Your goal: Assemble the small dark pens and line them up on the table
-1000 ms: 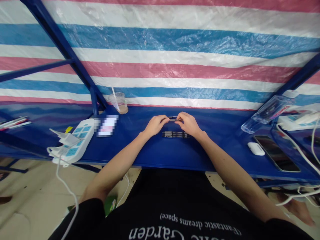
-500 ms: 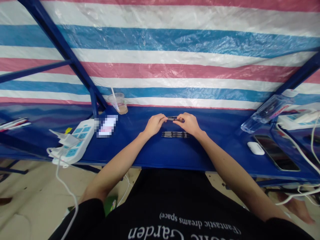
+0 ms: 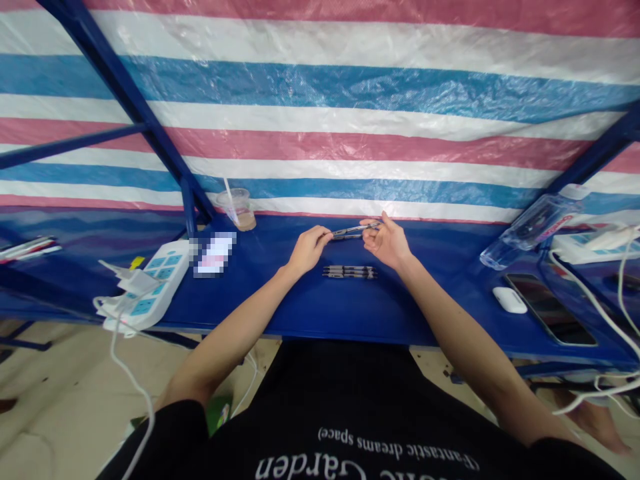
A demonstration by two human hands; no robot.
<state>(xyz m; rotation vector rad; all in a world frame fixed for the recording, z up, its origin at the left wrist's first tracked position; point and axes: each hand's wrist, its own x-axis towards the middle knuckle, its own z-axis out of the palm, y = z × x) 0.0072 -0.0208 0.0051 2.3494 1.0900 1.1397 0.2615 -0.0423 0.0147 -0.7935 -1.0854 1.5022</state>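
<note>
Above the blue table [image 3: 300,310], my left hand [image 3: 309,249] pinches the left end of some dark pens [image 3: 346,233]. Their exact number is hard to make out. My right hand [image 3: 388,243] is at the right end of these pens, its palm turned partly up and its fingers partly spread, with a pen end lying against the fingers. Just below the hands, several black and grey pens [image 3: 349,272] lie side by side on the table.
On the left are a plastic cup [image 3: 244,213] with a straw, a power strip [image 3: 157,283] with cables and a blurred card-like item [image 3: 215,254]. On the right are a water bottle [image 3: 535,227], a white earphone case [image 3: 510,300] and a phone [image 3: 551,309].
My right hand has turned its palm upward, loosened its pinch and spread its fingers. The right end of the held pens is slightly higher. My left hand has hardly moved.
</note>
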